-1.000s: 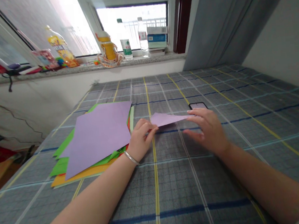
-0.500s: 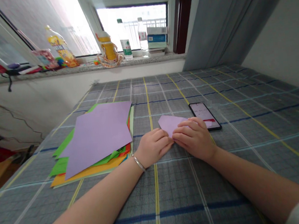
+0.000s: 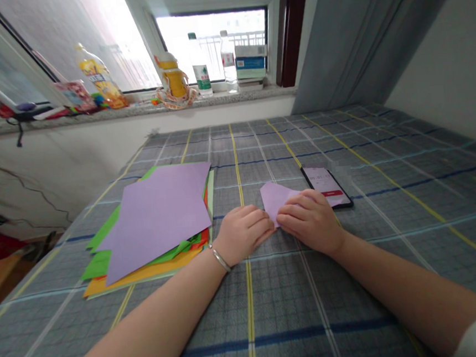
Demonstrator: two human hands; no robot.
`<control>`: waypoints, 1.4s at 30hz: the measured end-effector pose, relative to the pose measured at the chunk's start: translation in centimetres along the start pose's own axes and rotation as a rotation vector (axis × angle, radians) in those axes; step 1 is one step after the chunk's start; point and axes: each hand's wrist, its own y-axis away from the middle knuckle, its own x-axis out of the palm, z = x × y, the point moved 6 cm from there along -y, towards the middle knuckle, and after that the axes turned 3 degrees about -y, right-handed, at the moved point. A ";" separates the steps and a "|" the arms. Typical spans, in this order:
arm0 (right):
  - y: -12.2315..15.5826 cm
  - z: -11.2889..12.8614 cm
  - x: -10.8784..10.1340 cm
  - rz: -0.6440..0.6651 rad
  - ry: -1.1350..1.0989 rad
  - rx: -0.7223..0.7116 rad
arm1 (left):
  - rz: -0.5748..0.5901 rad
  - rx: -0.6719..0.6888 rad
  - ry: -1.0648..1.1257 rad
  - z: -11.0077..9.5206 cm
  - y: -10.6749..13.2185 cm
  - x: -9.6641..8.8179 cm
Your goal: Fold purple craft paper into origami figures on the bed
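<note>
A small folded piece of purple paper (image 3: 276, 196) lies on the plaid cloth between my two hands, its far end pointing away from me. My left hand (image 3: 246, 230), with a silver bangle at the wrist, has its fingers closed at the paper's near left edge. My right hand (image 3: 310, 219) is curled over the right part of the paper, fingertips pinching its near edge and hiding much of it. The fingertips of both hands nearly meet. Just beyond my right hand lies a phone (image 3: 326, 184) with a timer on its lit screen.
On the left is a stack of coloured sheets, a large purple sheet (image 3: 162, 218) on top. The plaid cloth (image 3: 217, 325) covers the surface. Along the windowsill (image 3: 132, 111) stand several bottles, a yellow cup (image 3: 175, 81) and boxes (image 3: 251, 63). A grey curtain (image 3: 359, 34) hangs at right.
The folded paper has turned and shifted slightly to the right between my fingers, and less of its left side shows. Both hands stay almost in place.
</note>
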 end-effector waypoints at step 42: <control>3.6 -6.7 -1.0 -0.126 -0.439 0.802 | -0.182 -0.852 0.470 5.5 2.7 1.6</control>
